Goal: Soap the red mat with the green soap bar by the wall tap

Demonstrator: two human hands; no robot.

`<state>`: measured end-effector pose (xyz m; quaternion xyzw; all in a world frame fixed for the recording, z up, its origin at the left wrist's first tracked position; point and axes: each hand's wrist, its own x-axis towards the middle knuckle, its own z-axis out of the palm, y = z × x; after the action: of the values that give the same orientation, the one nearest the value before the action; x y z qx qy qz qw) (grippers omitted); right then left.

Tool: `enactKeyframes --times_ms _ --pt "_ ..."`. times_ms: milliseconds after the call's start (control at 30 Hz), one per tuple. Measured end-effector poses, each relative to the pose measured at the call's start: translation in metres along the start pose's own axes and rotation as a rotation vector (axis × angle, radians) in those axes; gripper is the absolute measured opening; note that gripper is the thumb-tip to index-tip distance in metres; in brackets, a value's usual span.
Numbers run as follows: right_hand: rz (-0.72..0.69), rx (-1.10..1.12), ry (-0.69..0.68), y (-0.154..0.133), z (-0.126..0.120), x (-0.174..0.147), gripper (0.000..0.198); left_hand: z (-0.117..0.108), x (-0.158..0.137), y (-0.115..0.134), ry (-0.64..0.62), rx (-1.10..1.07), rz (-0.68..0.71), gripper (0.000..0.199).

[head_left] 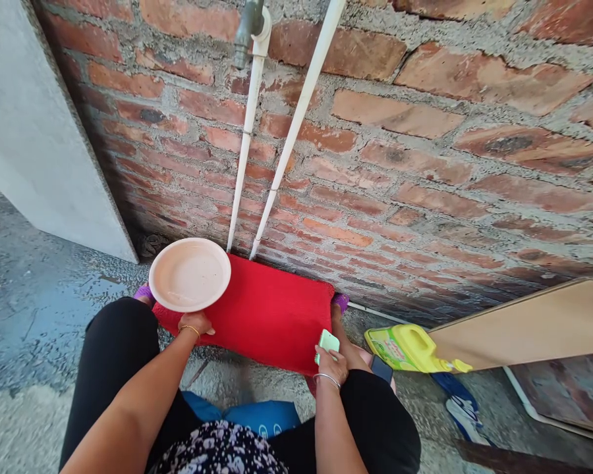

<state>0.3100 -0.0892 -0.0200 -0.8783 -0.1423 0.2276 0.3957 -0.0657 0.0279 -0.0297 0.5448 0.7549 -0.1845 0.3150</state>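
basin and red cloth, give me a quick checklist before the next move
1. Basin opening upward: ok.
2. Water in the basin: cannot tell.
3. Right hand holding the green block: ok.
4. Left hand gripping the red cloth: cannot tell, fingers partly hidden.
5. Red cloth spread out: ok.
6. Yellow jug apart from the red cloth: ok.
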Motion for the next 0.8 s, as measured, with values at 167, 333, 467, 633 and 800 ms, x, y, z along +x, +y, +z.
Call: enactKeyframes --times_ms 167,333,467,633,800 --pt "0.051 -0.017 0.148 -0.008 0.003 -0.012 0.034 0.003 0.007 -0.003 -0.012 -0.023 0.018 0.071" --pt "-0.105 0.032 0.059 -0.017 0.027 -0.034 0.037 0.002 0.007 -0.004 -0.030 -0.008 0.027 0.074" --pt "-0.518 -0.086 -0.284 -0.020 0.055 -0.075 0.029 0.002 0.006 -0.003 -0.036 0.005 0.007 0.075" --pt "-1.021 -0.328 -0.749 -0.016 0.087 -0.126 0.025 0.000 0.004 -0.001 -0.035 0.012 0.017 0.074" --pt "-1.034 -0.282 -0.550 -0.020 0.094 -0.101 0.022 -0.006 -0.004 0.004 -0.055 0.025 0.005 0.076"
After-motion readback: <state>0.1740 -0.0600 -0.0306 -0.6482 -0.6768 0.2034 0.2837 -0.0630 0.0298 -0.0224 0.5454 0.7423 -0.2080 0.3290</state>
